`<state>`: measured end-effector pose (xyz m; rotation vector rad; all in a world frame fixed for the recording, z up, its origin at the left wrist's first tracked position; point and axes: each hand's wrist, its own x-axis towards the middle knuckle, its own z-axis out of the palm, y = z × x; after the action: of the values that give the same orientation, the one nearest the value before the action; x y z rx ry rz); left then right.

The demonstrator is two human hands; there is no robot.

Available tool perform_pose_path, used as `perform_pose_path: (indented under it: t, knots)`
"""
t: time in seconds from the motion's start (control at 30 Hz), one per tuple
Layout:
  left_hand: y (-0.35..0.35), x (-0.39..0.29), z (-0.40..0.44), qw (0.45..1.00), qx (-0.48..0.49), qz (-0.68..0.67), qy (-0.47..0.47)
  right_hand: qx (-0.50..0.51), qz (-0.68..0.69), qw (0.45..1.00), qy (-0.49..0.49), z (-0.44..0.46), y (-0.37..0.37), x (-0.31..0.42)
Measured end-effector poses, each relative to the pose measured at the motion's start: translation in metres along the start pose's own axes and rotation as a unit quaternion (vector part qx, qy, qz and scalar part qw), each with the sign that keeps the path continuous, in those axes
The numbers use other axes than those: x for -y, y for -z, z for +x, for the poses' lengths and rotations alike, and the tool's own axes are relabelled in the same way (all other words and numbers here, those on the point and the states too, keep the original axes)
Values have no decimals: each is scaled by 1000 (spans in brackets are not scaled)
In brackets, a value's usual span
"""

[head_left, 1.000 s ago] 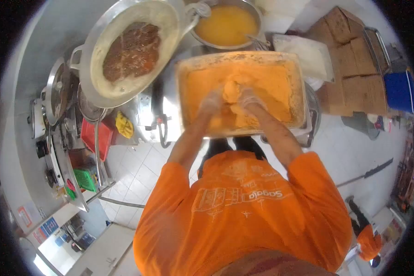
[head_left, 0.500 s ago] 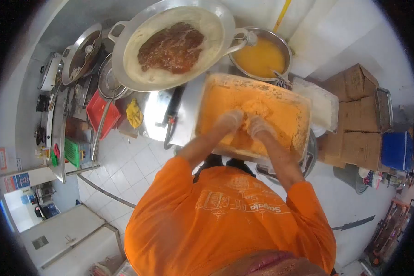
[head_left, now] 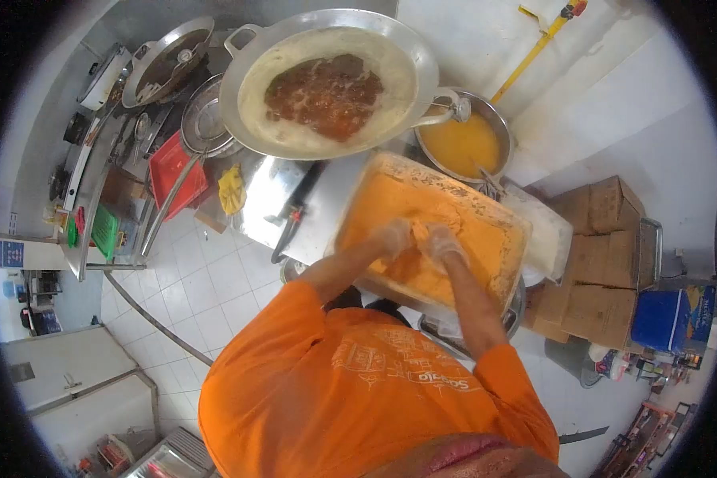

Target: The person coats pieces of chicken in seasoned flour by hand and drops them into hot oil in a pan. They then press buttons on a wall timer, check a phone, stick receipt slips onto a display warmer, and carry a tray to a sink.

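Observation:
A pale rectangular tub point(head_left: 511, 283) holds loose orange breading powder point(head_left: 474, 209). Inside it, my left hand point(head_left: 394, 237) and my right hand point(head_left: 440, 245) work close together, both in clear thin gloves dusted with powder. Between their curled fingers is an orange-coated piece of food point(head_left: 419, 232), its exact kind hidden by the coating. Both hands look closed on it, just above the powder.
Beyond the tub, a big wok point(head_left: 247, 127) holds foaming, bubbling oil. Right of it stands a metal pot point(head_left: 505, 143) of yellow liquid. A red tray point(head_left: 167, 179), yellow cloth point(head_left: 232, 191) and strainer point(head_left: 203, 119) lie left. Cardboard boxes point(head_left: 601, 263) stack at right.
My hands have drawn closer together and lifted slightly from the powder, with a coated piece now showing between them. The mound beyond them is gone. The camera view has shifted and tilted.

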<state>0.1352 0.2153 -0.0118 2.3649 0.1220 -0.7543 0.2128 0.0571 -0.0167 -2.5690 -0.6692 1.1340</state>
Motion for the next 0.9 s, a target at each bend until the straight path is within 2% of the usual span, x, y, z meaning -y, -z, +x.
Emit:
perform_pose_path:
  t: [0.07, 0.1, 0.17, 0.23, 0.33, 0.37, 0.4, 0.47, 0.5, 0.57, 0.6, 0.67, 0.7, 0.73, 0.77, 0.8, 0.87, 0.9]
  knots:
    - [11, -6, -45, 998, -62, -22, -24, -140, 25, 979, 145, -27, -8, -53]
    - [18, -2, -63, 984, -166, -3, -57, -143, 58, 980, 125, -24, -1, -55]
    - [15, -2, -64, 976, -201, -22, -78, -114, 101, 986, 68, -9, 9, -69]
    - [5, -13, -21, 991, -78, -93, -58, -91, 65, 994, 12, 36, -10, -81]
    - [1, -11, 62, 976, 101, -192, -27, -105, -42, 994, -9, 96, -42, -74]
    - [-9, 7, 86, 974, 147, -168, -47, -87, -53, 995, -4, 101, -42, -74]
    - [-9, 10, 87, 979, 151, -117, -66, -37, -49, 998, -8, 88, -29, -65]
    - [12, 1, 33, 990, 97, 17, -97, -29, 17, 999, 34, 6, 4, -44]
    - [19, -1, 4, 990, 81, 56, -102, 77, 201, 976, -29, -29, 15, -39]
    - [19, 0, -34, 990, 40, 85, -104, 80, 112, 989, 48, -52, -15, -69]
    - [8, 4, -45, 992, 4, 76, -101, -27, -158, 969, 186, -35, -62, -98]
    - [-30, 5, -46, 981, -160, 31, -102, -148, -362, 894, 219, -32, -81, -94]
    - [-31, -23, -52, 970, -239, 10, -40, -161, -305, 930, 129, -34, -71, -60]
    - [-32, -29, -40, 975, -206, 72, -34, -180, -246, 952, 39, -39, -58, -21]
    - [-33, -35, -27, 975, -173, 133, -32, -172, -221, 960, -11, -26, -55, -12]
    - [-35, -11, 11, 959, -17, 271, -86, -133, -199, 971, -25, -11, -48, -18]
    - [-58, 24, 44, 949, 109, 274, -109, -26, -95, 995, -28, 17, -24, -38]
    - [-56, 37, 58, 983, 64, 157, -74, 8, -23, 1000, -7, 23, -5, -50]
